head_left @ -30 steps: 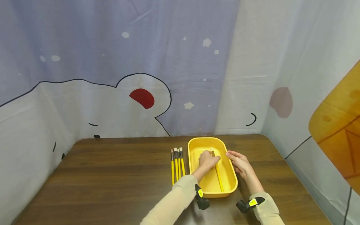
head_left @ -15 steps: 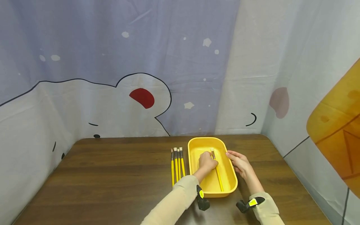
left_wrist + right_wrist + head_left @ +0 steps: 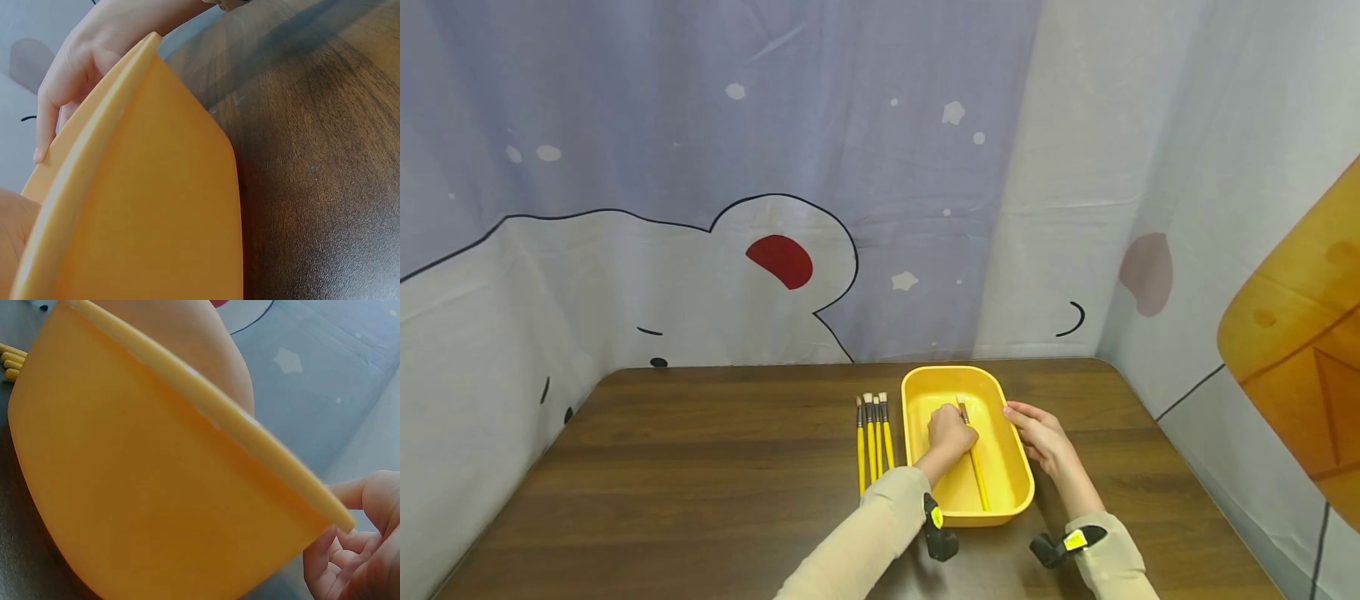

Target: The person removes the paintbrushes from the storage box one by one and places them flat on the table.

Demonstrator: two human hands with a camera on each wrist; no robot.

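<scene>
Left hand [image 3: 951, 431] was inside the yellow tray [image 3: 1017, 479], fingers curled round the upper part of a yellow-handled brush [image 3: 976, 468]. Looked like a pinch grip, but the head view is too small to confirm finger placement. The brush lay lengthwise in the tray, bristle end toward the far wall, handle end near the front wall.

Right hand [image 3: 1043, 437] rested against the tray's right rim, fingers loosely extended along the edge, nothing gripped. In the left wrist view its fingers [image 3: 53, 106] showed draped over the rim [image 3: 94, 131].

Tray sat on the brown wooden table [image 3: 700, 467], right of centre. Four more yellow brushes [image 3: 872, 442] lay side by side on the table just left of the tray, bristles pointing away from the person, parallel to the tray's long side.
</scene>
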